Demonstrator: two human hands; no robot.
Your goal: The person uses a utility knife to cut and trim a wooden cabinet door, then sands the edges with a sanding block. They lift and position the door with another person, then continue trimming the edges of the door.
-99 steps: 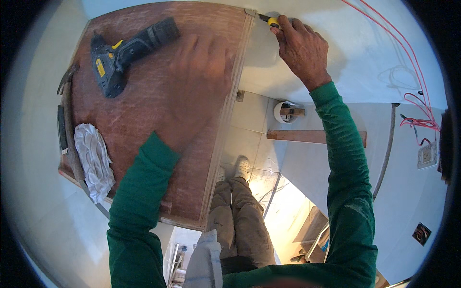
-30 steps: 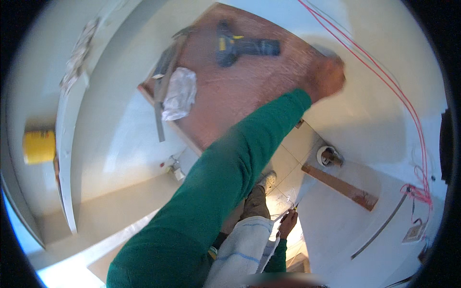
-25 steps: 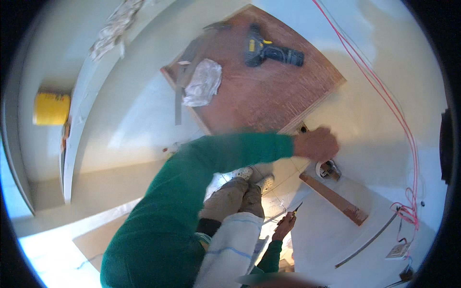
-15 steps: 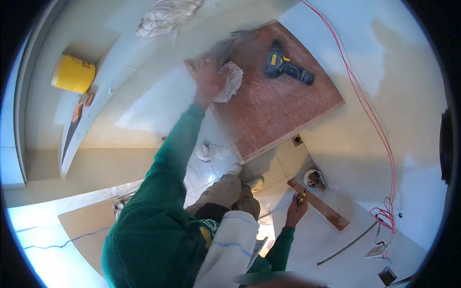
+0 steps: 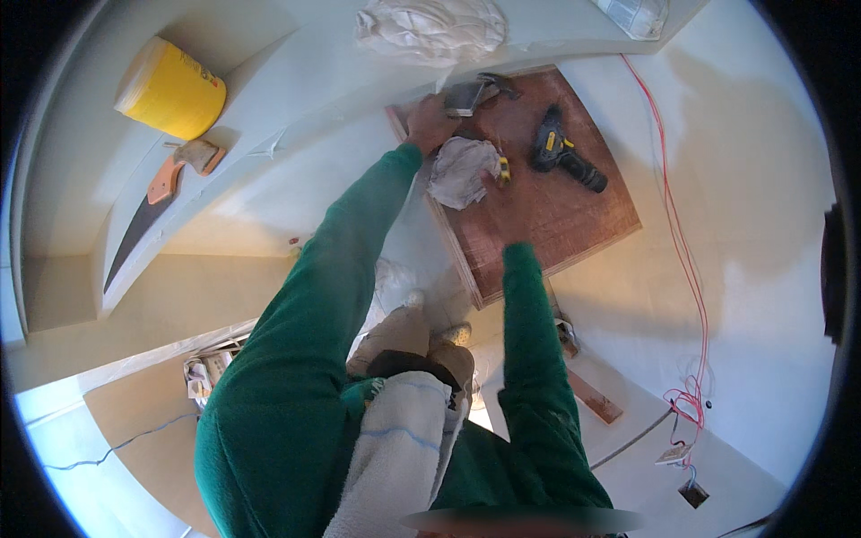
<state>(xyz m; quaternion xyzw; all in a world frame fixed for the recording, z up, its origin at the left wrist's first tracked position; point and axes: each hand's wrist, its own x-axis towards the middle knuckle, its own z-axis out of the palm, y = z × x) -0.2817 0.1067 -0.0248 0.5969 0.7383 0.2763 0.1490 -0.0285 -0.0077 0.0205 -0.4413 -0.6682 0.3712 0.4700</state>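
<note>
A reddish-brown board (image 5: 556,215) lies in front of me. My left hand (image 5: 432,124) is at its far left edge, fingers partly hidden against a dark grey tool with a pale metal edge (image 5: 462,99); whether it grips the tool is unclear. A hammer (image 5: 500,84) lies just beyond. My right hand (image 5: 508,211), blurred, reaches over the board. Its fingers are closed on a small yellow-and-black tape measure (image 5: 504,169). Between the hands a crumpled whitish cloth or bag (image 5: 462,172) rests on the board. To the right lies a black-and-yellow cordless drill (image 5: 565,151).
On a ledge at left are a yellow bucket (image 5: 184,94) and a handsaw (image 5: 148,220). Crumpled white material (image 5: 435,29) sits on the far ledge. Red wires (image 5: 677,233) hang along the right wall. A wooden plank (image 5: 594,396) lies lower right.
My right hand has come up from beside the plank to the board, with the tape measure. My left hand has moved off the crumpled cloth or bag to the grey tool. The view has shifted.
</note>
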